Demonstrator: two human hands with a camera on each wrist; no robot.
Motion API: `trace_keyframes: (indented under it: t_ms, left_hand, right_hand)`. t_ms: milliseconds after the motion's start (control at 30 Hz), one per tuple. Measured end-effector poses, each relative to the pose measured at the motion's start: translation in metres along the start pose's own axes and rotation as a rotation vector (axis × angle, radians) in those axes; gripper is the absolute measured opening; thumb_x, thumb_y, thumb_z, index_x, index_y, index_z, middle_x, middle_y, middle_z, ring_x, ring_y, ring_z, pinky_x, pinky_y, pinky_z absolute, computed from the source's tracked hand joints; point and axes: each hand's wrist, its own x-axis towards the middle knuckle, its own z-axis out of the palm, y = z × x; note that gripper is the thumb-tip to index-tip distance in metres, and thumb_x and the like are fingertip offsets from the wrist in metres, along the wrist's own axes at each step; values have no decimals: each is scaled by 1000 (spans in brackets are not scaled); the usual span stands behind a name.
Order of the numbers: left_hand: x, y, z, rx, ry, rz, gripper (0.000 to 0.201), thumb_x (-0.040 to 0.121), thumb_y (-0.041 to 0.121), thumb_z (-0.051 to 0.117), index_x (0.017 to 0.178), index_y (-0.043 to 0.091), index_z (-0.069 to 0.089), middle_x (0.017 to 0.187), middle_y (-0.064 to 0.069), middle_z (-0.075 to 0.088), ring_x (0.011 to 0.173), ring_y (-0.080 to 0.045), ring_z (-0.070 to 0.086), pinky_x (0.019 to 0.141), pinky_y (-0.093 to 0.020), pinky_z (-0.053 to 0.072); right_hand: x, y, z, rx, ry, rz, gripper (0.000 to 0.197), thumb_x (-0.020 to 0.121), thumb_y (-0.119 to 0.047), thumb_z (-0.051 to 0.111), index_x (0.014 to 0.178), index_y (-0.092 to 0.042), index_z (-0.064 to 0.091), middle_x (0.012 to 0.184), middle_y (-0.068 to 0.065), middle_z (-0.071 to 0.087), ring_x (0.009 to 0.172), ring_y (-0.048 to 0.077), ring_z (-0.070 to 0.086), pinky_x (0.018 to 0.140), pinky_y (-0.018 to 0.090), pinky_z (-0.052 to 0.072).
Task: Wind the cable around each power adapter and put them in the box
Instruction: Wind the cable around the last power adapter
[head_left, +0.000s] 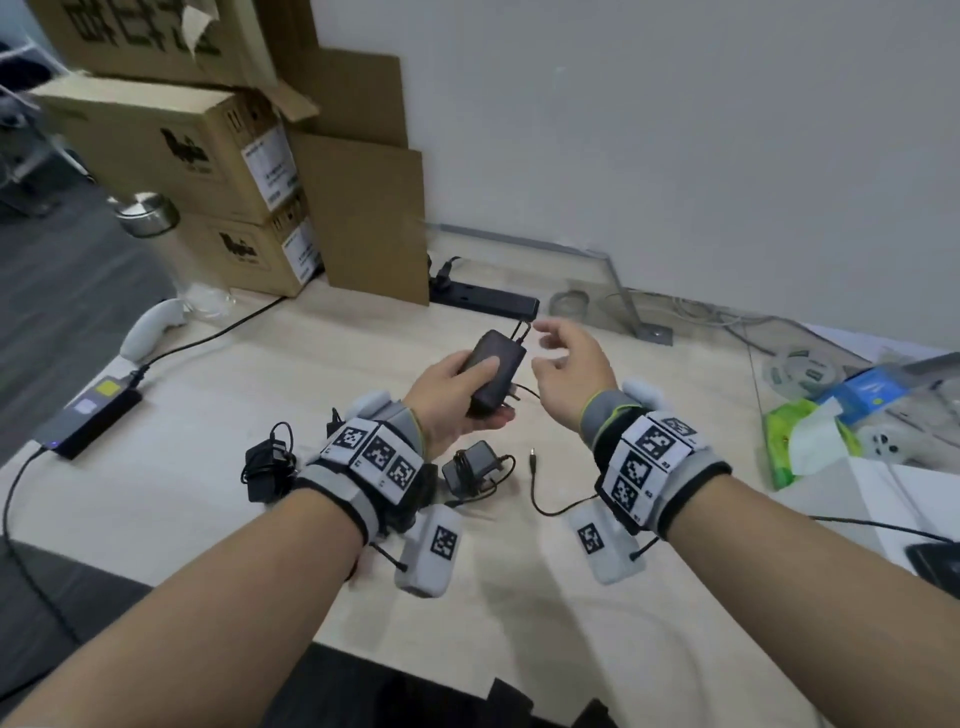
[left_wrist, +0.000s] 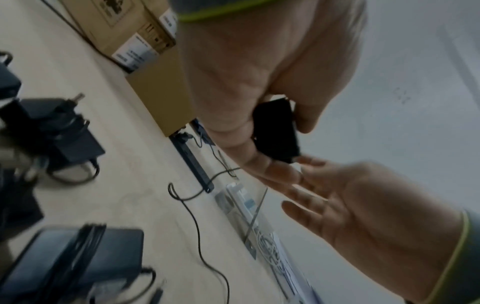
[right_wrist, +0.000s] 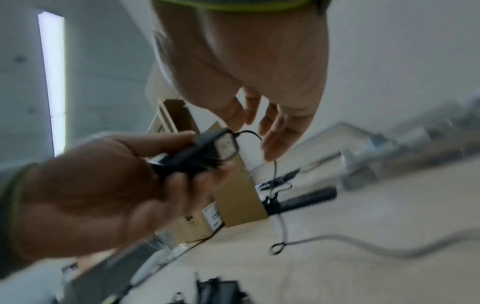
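Head view is showing the left hand (head_left: 451, 393) gripping a power adapter (head_left: 493, 371) above the bench (head_left: 311, 364), its long axis pointing away. The right hand (head_left: 569, 371), fingers loosely spread and holding nothing, is hovering beside the far end, where the cable (head_left: 524, 328) exits.

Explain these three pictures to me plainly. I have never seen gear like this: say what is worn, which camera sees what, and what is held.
No machine here: a person works with bare hands, wearing wrist bands with printed markers and small cameras. The big picture comes from a head camera; the other two look along each wrist. The left hand grips a black power adapter. The right hand is open beside it, near its thin cable. On the desk lie two more adapters with wound cables, a power strip and stacked cardboard boxes.
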Motion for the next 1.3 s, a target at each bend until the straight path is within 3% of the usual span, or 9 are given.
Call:
trace_keyframes:
  t_ms: [100, 167, 333, 433, 567, 667, 933, 1100, 1300]
  left_hand:
    - [-9, 21, -7, -54, -90, -18, 26, 98, 23, 51, 119, 8, 54, 94, -14, 61, 58, -25, 64, 46, -24, 50]
    - [-14, 33, -10, -97, -143, -42, 24, 98, 25, 49, 114, 8, 55, 91, -12, 62, 54, -21, 62, 44, -23, 48]
    - [-24, 59, -16, -294, -223, -41, 40, 86, 35, 54, 110, 3, 61, 97, -7, 65, 54, -14, 55, 42, -19, 44]
    - [-26, 68, -15, -456, -277, -21, 56, 81, 36, 57, 122, -2, 56, 106, -11, 60, 60, -14, 57, 49, -19, 50]
    - [-26, 80, -16, -575, -306, -10, 57, 79, 35, 59, 118, -6, 54, 105, -18, 64, 60, -17, 62, 52, -21, 53]
    - [-25, 82, -20, -559, -330, 1, 57, 89, 35, 52, 127, -7, 52, 128, -20, 59, 62, -16, 61, 53, -20, 54]
    - [-15, 89, -42, -96, -150, 138, 21, 97, 14, 51, 118, 9, 55, 111, -22, 64, 67, -24, 60, 58, -27, 56]
    - [-9, 86, -47, 167, -120, 221, 34, 90, 13, 64, 124, 13, 59, 117, -26, 63, 80, -29, 63, 62, -30, 55]
    - [-12, 86, -45, 623, -171, 353, 23, 89, 11, 63, 111, 14, 61, 79, -8, 64, 61, -16, 60, 55, -28, 50]
  right_hand:
    - [6, -6, -10, -151, -33, -250, 47, 87, -1, 54, 129, -22, 55, 134, -2, 46, 122, 14, 46, 103, 25, 36]
    - [12, -16, -12, -117, -30, -279, 30, 90, -4, 54, 115, -19, 62, 127, -2, 53, 125, 14, 45, 98, 23, 36]
    - [11, -51, -7, 94, 26, -214, 19, 98, -16, 46, 85, -15, 59, 72, -4, 60, 71, 11, 57, 66, 15, 44]
    - [2, -54, 0, 175, -7, -159, 25, 99, -16, 44, 82, -13, 62, 62, 6, 53, 55, 17, 53, 60, 25, 47]
    - [-3, -63, 10, 194, -189, -55, 20, 99, -23, 46, 88, -24, 63, 60, 6, 41, 45, 21, 43, 60, 46, 55]
    - [-8, -69, 10, 115, -276, -6, 25, 99, -31, 48, 80, -25, 62, 62, 5, 40, 45, 19, 42, 56, 43, 58]
    - [-16, -85, -4, -461, -350, -210, 33, 97, -39, 47, 79, -21, 69, 52, -8, 47, 48, 7, 47, 50, 24, 37]
    - [-18, -99, -5, -619, -351, -317, 33, 96, -39, 48, 84, -21, 72, 60, -8, 55, 60, 9, 51, 58, 27, 36]
    - [-17, -111, -13, -665, -338, -373, 24, 89, -37, 60, 69, -24, 61, 62, -9, 54, 59, 10, 50, 57, 25, 36]
